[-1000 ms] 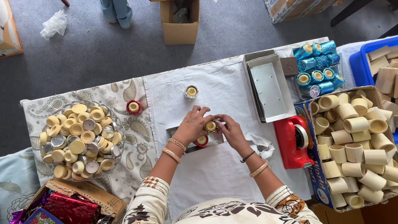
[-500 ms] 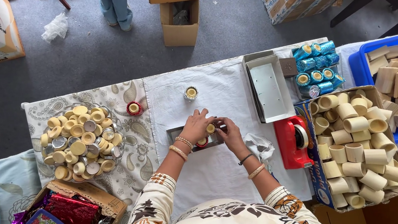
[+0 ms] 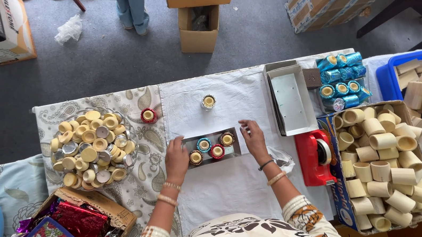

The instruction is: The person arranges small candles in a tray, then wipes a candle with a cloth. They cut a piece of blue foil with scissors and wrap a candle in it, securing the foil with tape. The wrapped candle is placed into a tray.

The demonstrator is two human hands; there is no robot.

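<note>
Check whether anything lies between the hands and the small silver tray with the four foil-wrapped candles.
Nothing visible does. The left hand rests at the left end of the small silver tray and the right hand at its right end, both right up against it. The four foil-wrapped candles sit inside the tray, uncovered.

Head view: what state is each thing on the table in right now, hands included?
Small tray: flat, holding four foil-wrapped candles.
Left hand: open, touching the tray's left edge.
Right hand: open, at the tray's right edge.
Red tape dispenser: standing, untouched.
Empty grey box: open.
Carton of cream tubes: open, full.
</note>
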